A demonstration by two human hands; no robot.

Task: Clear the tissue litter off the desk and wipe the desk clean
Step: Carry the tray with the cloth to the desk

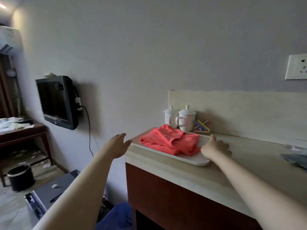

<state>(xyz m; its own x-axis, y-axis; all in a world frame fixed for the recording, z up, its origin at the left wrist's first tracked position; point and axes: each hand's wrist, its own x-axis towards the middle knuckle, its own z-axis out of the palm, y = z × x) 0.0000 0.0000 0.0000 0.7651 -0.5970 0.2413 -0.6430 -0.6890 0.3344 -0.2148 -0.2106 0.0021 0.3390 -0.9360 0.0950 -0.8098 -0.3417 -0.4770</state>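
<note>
Fetching the cloth, wiping not begun.
Right hand (215,149) seemingly grips the tray (191,159) edge; left hand (118,143) released; next, grasp red cloth (171,139).

Crumpled red cloth (171,141) on tray (196,161)

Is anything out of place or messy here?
Yes. Paper litter covers the dark desk at far left, with scraps on the floor beneath it. The red cloth lies crumpled on the tray.

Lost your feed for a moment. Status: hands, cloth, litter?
Left hand open at tray's left end; right hand on white tray. Red cloth folded on tray, untouched. Tissue litter on far desk.
</note>
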